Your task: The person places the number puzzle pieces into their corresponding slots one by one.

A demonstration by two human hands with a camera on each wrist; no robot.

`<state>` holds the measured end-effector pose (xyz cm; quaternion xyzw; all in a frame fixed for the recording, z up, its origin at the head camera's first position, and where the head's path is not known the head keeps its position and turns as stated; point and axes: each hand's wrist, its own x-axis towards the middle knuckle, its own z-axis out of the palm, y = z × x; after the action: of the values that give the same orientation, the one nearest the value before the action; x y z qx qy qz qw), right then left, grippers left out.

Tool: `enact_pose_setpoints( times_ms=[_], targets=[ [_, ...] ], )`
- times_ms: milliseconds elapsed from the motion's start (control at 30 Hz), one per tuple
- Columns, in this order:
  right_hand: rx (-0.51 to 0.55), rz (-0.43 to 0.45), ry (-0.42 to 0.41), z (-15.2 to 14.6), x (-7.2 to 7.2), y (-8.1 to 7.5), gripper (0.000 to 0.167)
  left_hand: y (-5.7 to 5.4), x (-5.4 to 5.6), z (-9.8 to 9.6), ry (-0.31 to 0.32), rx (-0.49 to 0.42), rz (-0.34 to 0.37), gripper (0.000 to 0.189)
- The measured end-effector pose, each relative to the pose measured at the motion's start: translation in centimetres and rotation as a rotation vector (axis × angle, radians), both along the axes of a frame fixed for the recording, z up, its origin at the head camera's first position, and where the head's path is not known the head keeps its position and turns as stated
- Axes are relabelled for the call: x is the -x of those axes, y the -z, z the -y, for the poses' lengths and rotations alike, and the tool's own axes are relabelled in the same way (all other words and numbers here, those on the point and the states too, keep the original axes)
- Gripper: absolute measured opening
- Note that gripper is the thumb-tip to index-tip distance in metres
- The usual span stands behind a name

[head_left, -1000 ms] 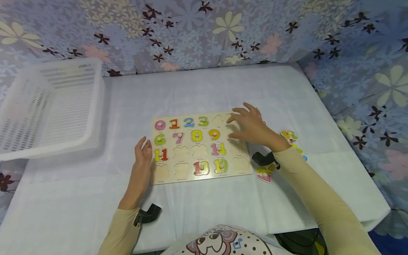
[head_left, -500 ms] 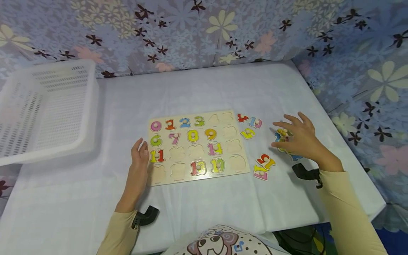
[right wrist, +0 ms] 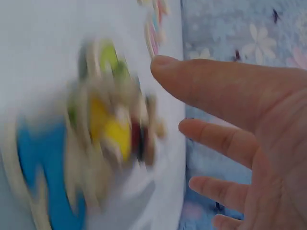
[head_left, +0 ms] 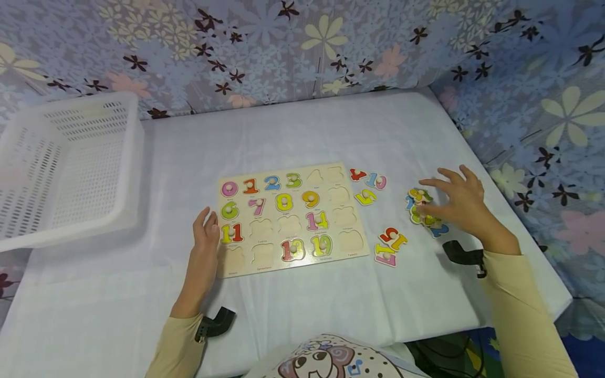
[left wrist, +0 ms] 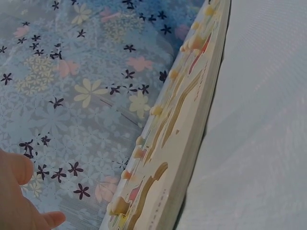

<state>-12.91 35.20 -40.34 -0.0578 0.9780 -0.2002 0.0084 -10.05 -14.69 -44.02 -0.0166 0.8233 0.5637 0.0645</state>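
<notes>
A wooden number puzzle board (head_left: 279, 231) lies on the table with several numbers seated and several bare recesses. My left hand (head_left: 205, 249) rests against the board's left edge, fingers relaxed. To the right, my right hand (head_left: 465, 205) hovers with spread fingers beside a heap of number pieces (head_left: 419, 202); in the right wrist view nothing sits between thumb and fingers, and the heap (right wrist: 110, 124) is blurred. Between board and heap lie a red 4 (head_left: 357, 174), a blue-pink 10 (head_left: 376, 181), a yellow 5 (head_left: 366, 197), a 15 (head_left: 393, 238) and a yellow-pink 17 (head_left: 385, 255).
A white plastic basket (head_left: 134, 173) stands at the table's left. Floral cloth (head_left: 264, 52) hangs behind and at the right of the white-covered table (head_left: 283, 134). The person's patterned top is at the near edge.
My right hand has moved right from over the board's upper right corner to the heap, uncovering the loose pieces. My left hand stays at the board's edge. The head view has shifted slightly.
</notes>
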Motion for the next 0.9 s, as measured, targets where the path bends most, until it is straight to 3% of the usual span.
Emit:
enact_pose_setpoints(
  times_ms=[333, 567, 900],
  targets=[
    [-0.042, -0.039, -0.181, 5.9, 3.9, 1.1, 0.052, 0.1, 0.0, 0.1, -0.007, -0.014, -0.004, 0.06],
    [-0.132, -0.059, -0.116, 6.5, 6.1, 1.2, 0.043, 0.3, 0.0, 0.0, -0.003, -0.015, -0.002, 0.06],
    [-0.122, -0.095, -0.075, 6.7, 6.6, 1.4, 0.038, 0.2, 0.1, 0.2, -0.006, -0.002, -0.002, 0.059]
  ],
)
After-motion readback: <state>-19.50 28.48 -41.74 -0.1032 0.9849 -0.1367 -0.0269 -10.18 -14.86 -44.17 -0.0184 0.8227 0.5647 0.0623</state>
